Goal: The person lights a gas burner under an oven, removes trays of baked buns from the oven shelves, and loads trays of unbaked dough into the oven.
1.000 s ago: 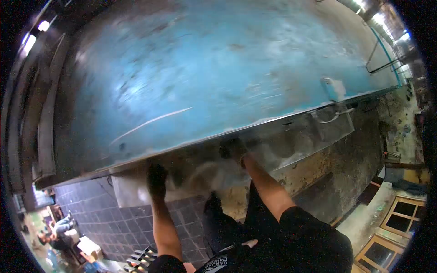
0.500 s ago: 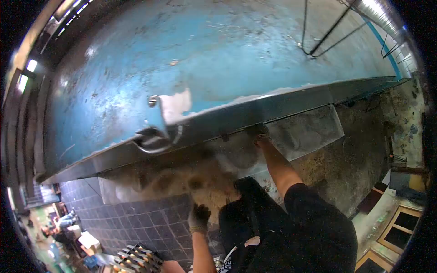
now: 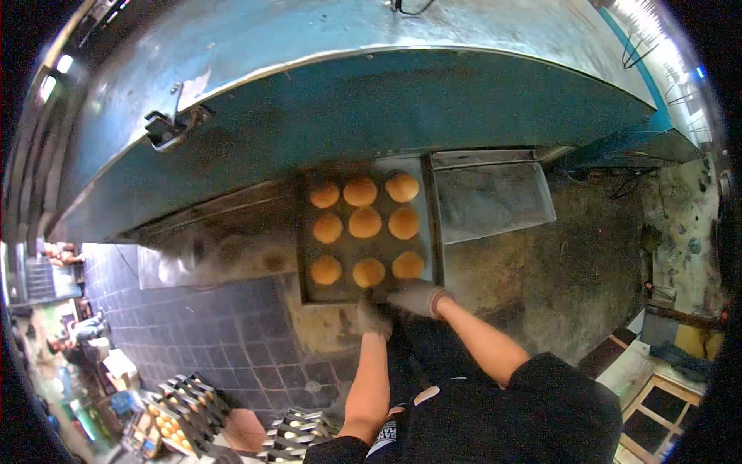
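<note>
Nine browned buns (image 3: 365, 223) lie on the tray (image 3: 345, 247), at least partly outside the blue housing (image 3: 363, 108) at twelve o'clock but not set down, left hand (image 3: 374, 319) and right hand (image 3: 416, 298) holding its six-o'clock edge.

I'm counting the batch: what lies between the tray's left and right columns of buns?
A middle column of three buns, as the head view shows.

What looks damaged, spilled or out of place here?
The blue casing has a ragged pale patch beside its metal latch, where paint seems chipped away. I see no spill: nine buns sit in three rows on the tray.
</note>
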`<action>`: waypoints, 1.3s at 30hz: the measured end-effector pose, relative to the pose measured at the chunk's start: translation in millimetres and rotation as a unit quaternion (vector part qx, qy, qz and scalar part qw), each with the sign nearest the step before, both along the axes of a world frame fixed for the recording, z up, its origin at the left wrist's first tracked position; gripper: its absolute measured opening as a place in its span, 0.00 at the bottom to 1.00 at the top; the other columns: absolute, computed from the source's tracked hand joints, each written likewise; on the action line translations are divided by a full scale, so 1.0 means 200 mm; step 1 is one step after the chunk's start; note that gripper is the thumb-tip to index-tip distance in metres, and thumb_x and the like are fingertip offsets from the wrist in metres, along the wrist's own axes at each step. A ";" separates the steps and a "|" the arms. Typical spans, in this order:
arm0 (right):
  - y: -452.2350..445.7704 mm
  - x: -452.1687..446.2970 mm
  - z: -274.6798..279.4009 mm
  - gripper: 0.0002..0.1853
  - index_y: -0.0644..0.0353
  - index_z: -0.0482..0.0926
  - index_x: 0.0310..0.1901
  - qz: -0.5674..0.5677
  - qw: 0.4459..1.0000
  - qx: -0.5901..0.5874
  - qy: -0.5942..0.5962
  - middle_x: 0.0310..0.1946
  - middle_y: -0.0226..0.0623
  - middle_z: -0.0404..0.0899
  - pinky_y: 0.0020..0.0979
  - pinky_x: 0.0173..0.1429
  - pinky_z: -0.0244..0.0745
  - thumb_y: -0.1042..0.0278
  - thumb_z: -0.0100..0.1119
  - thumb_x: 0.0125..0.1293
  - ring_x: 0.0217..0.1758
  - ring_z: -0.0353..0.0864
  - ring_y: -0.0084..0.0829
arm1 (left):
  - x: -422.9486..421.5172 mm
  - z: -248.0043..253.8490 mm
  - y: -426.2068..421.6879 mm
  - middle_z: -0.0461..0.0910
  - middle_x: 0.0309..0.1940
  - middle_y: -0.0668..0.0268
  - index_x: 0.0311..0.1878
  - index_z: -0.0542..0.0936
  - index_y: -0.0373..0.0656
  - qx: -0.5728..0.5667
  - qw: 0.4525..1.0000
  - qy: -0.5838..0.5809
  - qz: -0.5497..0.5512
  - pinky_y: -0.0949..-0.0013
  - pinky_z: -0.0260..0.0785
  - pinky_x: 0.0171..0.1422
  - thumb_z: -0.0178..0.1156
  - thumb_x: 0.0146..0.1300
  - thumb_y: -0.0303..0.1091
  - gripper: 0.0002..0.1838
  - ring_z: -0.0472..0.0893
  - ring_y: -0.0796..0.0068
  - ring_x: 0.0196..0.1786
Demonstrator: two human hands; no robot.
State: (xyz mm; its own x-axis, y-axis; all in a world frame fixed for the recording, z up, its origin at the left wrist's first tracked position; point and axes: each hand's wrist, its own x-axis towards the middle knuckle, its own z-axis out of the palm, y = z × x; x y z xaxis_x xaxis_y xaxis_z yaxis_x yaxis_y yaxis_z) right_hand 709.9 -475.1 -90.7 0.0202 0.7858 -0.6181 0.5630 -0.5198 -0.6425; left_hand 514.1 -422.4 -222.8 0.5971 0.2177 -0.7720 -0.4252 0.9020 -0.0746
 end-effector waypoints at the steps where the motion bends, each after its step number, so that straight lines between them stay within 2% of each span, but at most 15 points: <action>1: -0.10 0.07 -0.15 0.34 0.59 0.81 0.80 0.029 0.999 0.021 0.002 0.81 0.50 0.83 0.46 0.86 0.74 0.39 0.53 0.90 0.82 0.82 0.53 | -0.06 -0.04 -0.09 0.86 0.76 0.56 0.77 0.84 0.39 0.095 0.970 0.197 -0.101 0.51 0.81 0.76 0.64 0.87 0.44 0.25 0.85 0.58 0.73; 2: -0.15 0.12 -0.23 0.34 0.59 0.81 0.80 0.058 0.997 0.044 0.004 0.82 0.50 0.83 0.45 0.88 0.72 0.39 0.52 0.90 0.84 0.81 0.53 | -0.11 -0.10 -0.16 0.91 0.70 0.58 0.72 0.88 0.37 0.186 0.883 0.383 -0.196 0.54 0.82 0.71 0.68 0.84 0.46 0.25 0.87 0.61 0.67; 4: -0.18 0.31 -0.13 0.34 0.55 0.78 0.83 -0.034 0.996 0.078 -0.018 0.81 0.53 0.82 0.49 0.89 0.72 0.41 0.54 0.88 0.83 0.81 0.56 | -0.21 -0.30 -0.39 0.86 0.75 0.54 0.76 0.83 0.38 0.279 0.884 0.374 -0.039 0.50 0.75 0.80 0.69 0.84 0.47 0.27 0.84 0.56 0.71; 6: -0.13 0.51 0.01 0.32 0.53 0.77 0.84 -0.093 0.986 0.086 -0.109 0.80 0.55 0.83 0.52 0.88 0.74 0.46 0.55 0.88 0.82 0.81 0.59 | -0.36 -0.26 -0.39 0.89 0.55 0.58 0.65 0.85 0.37 0.293 0.863 0.395 -0.115 0.53 0.80 0.61 0.70 0.81 0.41 0.20 0.87 0.59 0.54; 10: -0.04 0.93 0.37 0.40 0.62 0.71 0.86 -0.071 0.972 0.147 -0.169 0.80 0.57 0.81 0.48 0.84 0.79 0.37 0.55 0.89 0.77 0.85 0.60 | -0.40 0.47 -0.17 0.84 0.38 0.60 0.46 0.89 0.37 0.339 0.787 0.494 -0.148 0.55 0.82 0.43 0.69 0.72 0.34 0.09 0.86 0.61 0.37; 14: -0.35 1.16 -0.05 0.35 0.64 0.77 0.81 -0.025 0.987 0.054 -0.151 0.76 0.57 0.85 0.50 0.82 0.81 0.43 0.56 0.87 0.76 0.86 0.57 | -0.74 0.27 0.20 0.90 0.53 0.54 0.54 0.90 0.35 0.460 0.672 0.441 -0.377 0.51 0.86 0.50 0.70 0.74 0.33 0.12 0.90 0.58 0.45; 20: -1.70 1.26 -0.47 0.27 0.69 0.88 0.70 0.130 0.934 -0.229 -0.240 0.67 0.57 0.92 0.52 0.77 0.86 0.55 0.59 0.85 0.75 0.89 0.51 | 0.21 0.17 0.48 0.91 0.57 0.54 0.60 0.89 0.38 0.723 0.408 0.332 -0.448 0.50 0.84 0.60 0.66 0.77 0.33 0.14 0.89 0.56 0.53; 22: -2.05 1.20 -0.27 0.22 0.66 0.92 0.64 -0.178 0.975 -0.040 -0.124 0.58 0.55 0.96 0.52 0.76 0.85 0.60 0.65 0.78 0.72 0.91 0.52 | 0.62 0.11 0.52 0.91 0.56 0.53 0.60 0.89 0.38 0.760 0.335 0.311 -0.462 0.49 0.83 0.60 0.66 0.78 0.34 0.14 0.89 0.55 0.54; 24: -2.36 1.05 -0.28 0.19 0.63 0.93 0.61 -0.546 0.834 -0.044 0.067 0.56 0.57 0.95 0.50 0.76 0.83 0.62 0.63 0.78 0.67 0.91 0.54 | 1.00 0.03 0.53 0.91 0.56 0.53 0.59 0.89 0.39 0.783 0.268 0.293 -0.479 0.48 0.83 0.60 0.66 0.78 0.35 0.14 0.89 0.54 0.54; 26: -2.79 0.88 -0.23 0.16 0.62 0.93 0.56 -0.396 0.897 0.021 -0.197 0.52 0.52 0.96 0.49 0.75 0.81 0.63 0.66 0.75 0.62 0.92 0.51 | 1.32 -0.05 0.53 0.91 0.56 0.53 0.59 0.89 0.39 0.788 0.210 0.287 -0.503 0.48 0.83 0.60 0.66 0.79 0.35 0.14 0.89 0.53 0.54; 29: -3.08 0.63 -0.10 0.15 0.63 0.92 0.50 -0.463 0.856 0.008 -0.229 0.50 0.51 0.94 0.47 0.71 0.81 0.61 0.68 0.73 0.61 0.91 0.47 | 1.61 -0.14 0.50 0.91 0.55 0.53 0.59 0.89 0.40 0.769 0.153 0.286 -0.550 0.47 0.83 0.60 0.65 0.79 0.36 0.13 0.89 0.52 0.54; 31: -3.10 0.49 0.02 0.13 0.63 0.90 0.49 -0.876 0.453 0.051 0.157 0.49 0.47 0.91 0.47 0.68 0.82 0.63 0.68 0.71 0.59 0.88 0.44 | 1.69 -0.16 0.47 0.91 0.55 0.53 0.58 0.89 0.41 0.762 0.131 0.280 -0.569 0.46 0.83 0.61 0.65 0.80 0.37 0.13 0.89 0.51 0.54; 33: -3.20 0.30 0.03 0.11 0.62 0.88 0.48 -0.866 0.479 0.076 0.126 0.49 0.44 0.88 0.47 0.67 0.82 0.65 0.67 0.70 0.57 0.87 0.43 | 1.68 -0.14 0.39 0.91 0.55 0.53 0.58 0.90 0.42 0.768 0.112 0.264 -0.573 0.45 0.82 0.61 0.65 0.80 0.38 0.13 0.89 0.50 0.55; 35: -3.15 0.22 0.14 0.09 0.59 0.82 0.45 -0.907 0.329 0.117 0.236 0.47 0.37 0.80 0.48 0.65 0.83 0.69 0.65 0.65 0.53 0.83 0.42 | 1.62 -0.09 0.30 0.91 0.54 0.52 0.58 0.90 0.42 0.777 0.105 0.243 -0.571 0.45 0.82 0.61 0.64 0.80 0.39 0.13 0.89 0.49 0.55; 39: -2.96 0.14 0.23 0.15 0.62 0.80 0.52 -0.920 0.272 0.152 0.238 0.49 0.35 0.81 0.54 0.73 0.86 0.69 0.59 0.63 0.56 0.87 0.43 | 1.47 0.05 0.13 0.92 0.54 0.52 0.57 0.90 0.43 0.792 0.101 0.204 -0.566 0.43 0.82 0.61 0.64 0.81 0.40 0.13 0.89 0.47 0.55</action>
